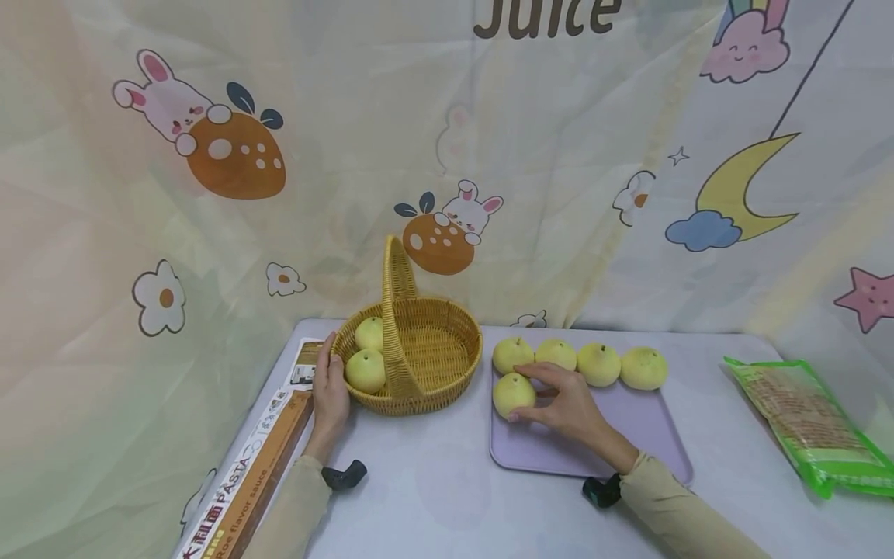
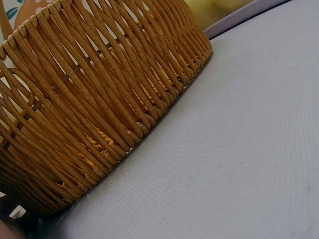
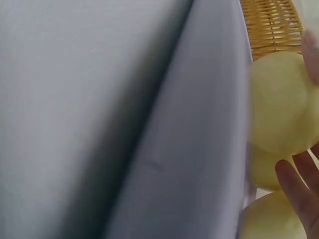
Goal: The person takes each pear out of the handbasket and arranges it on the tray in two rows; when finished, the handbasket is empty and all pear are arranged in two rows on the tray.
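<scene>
My left hand (image 1: 330, 396) rests against the left outer side of a wicker basket (image 1: 447, 349), its fingers lying along the wall. The basket's woven side (image 2: 99, 94) fills much of the left wrist view. Two round yellow pears, one in front (image 1: 365, 371) and one behind (image 1: 369, 334), lie in the basket left of its handle. With thumb and fingers, my right hand (image 1: 569, 404) pinches another yellow pear (image 1: 514, 396) at the left of a lilac tray (image 1: 594, 454). Several more pears (image 1: 598, 365) line the tray's back edge. In the right wrist view, the pinched pear (image 3: 279, 102) is partly cut off.
A long pasta box (image 1: 265, 466) lies along the table's left edge, beside my left forearm. To the right of the tray is a green-edged plastic packet (image 1: 813, 427). A printed cloth (image 1: 335, 155) hangs behind the table (image 1: 419, 497).
</scene>
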The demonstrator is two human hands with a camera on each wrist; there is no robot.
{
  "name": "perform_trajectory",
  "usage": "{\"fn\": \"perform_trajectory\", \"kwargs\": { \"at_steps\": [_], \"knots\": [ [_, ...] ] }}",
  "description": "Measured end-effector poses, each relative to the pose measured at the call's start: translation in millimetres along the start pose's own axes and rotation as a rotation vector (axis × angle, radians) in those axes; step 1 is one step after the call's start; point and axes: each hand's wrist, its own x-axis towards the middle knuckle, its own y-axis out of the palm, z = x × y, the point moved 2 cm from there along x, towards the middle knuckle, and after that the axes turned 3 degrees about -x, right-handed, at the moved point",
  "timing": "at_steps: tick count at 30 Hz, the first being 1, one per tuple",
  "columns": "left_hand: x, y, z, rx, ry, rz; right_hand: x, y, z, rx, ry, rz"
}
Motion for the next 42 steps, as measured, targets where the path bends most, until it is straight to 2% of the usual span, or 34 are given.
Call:
{"fn": "perform_trajectory", "kwargs": {
  "at_steps": [12, 18, 22, 25, 28, 30, 35, 42],
  "knots": [
    [-0.8, -2.8, 1.4, -0.007, -0.006, -0.004, 7.7, -4.8, 2.7, -0.07, 0.006, 0.099],
    [0.2, -2.6, -0.9, -0.021, -0.031, 0.006, 22.5, -10.8, 11.4, -0.156, -0.046, 0.099],
    [-0.6, -3.5, -1.9, -0.002, -0.031, -0.003, 45.8, -15.5, 22.6, -0.09, -0.017, 0.102],
    [-0.7, -4.3, -2.2, 0.0, -0.026, -0.012, 69.5, -15.4, 31.1, 0.001, 0.055, 0.13],
    [-2.3, -4.0, -8.3, -0.026, -0.03, -0.01, 93.8, -9.5, 36.7, 0.079, 0.133, 0.172],
    [-6.0, -3.1, -18.6, -0.045, -0.038, -0.001, 108.7, -2.5, 40.1, 0.12, 0.174, 0.206],
    [-15.2, -1.5, -40.6, -0.059, -0.044, 0.014, 141.1, 22.4, 44.8, 0.195, 0.213, 0.28],
    [-15.7, 0.4, -41.2, -0.062, -0.043, 0.015, 179.9, 54.7, 44.4, 0.174, 0.258, 0.39]
  ]
}}
